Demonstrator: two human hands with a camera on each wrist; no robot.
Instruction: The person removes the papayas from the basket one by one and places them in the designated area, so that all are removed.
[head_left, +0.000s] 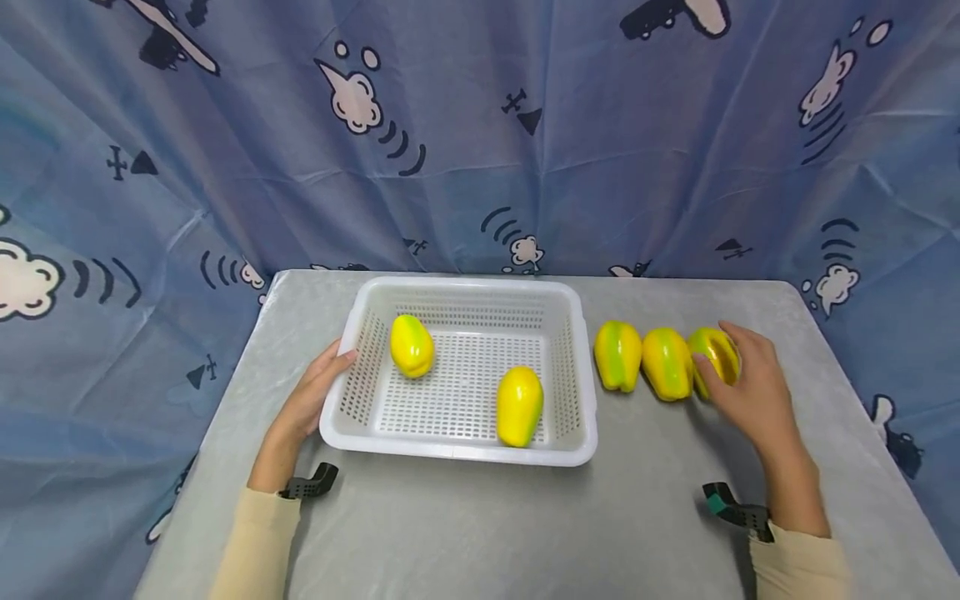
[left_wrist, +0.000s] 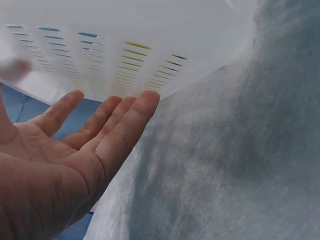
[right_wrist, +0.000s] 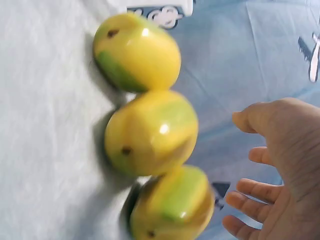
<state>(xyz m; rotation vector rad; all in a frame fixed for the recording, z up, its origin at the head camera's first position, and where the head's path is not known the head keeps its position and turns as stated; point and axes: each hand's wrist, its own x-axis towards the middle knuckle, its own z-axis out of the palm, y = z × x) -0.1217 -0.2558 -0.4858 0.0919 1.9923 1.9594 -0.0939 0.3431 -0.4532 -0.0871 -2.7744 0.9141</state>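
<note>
**Partway along: two in, three out**

From where I'm standing, I'd call this job a little under half done, if all five pieces are meant to end up together. Inside the white plastic basket (head_left: 457, 452) lie two yellow-green fruits: the rear-left fruit (head_left: 412, 346) and the front-right fruit (head_left: 520, 407), well apart, with plenty of bare perforated floor around them.

What seems to be left sits on the worktop (head_left: 487, 533) just beside the basket's right wall. Three more of the same kind are lined up in a row there: the inner fruit (head_left: 618, 357), the middle fruit (head_left: 667, 363) and the outer fruit (head_left: 711, 344).

The right hand (head_left: 753, 387) is at the outer fruit, thumb and fingers spread about it; the right wrist view shows a gap between them and the row, so I'd say it has no grip on anything. The left hand (head_left: 313, 390) holds the basket by its left side, thumb over the rim and fingers reaching against the outer wall, presumably to steady it.
</note>
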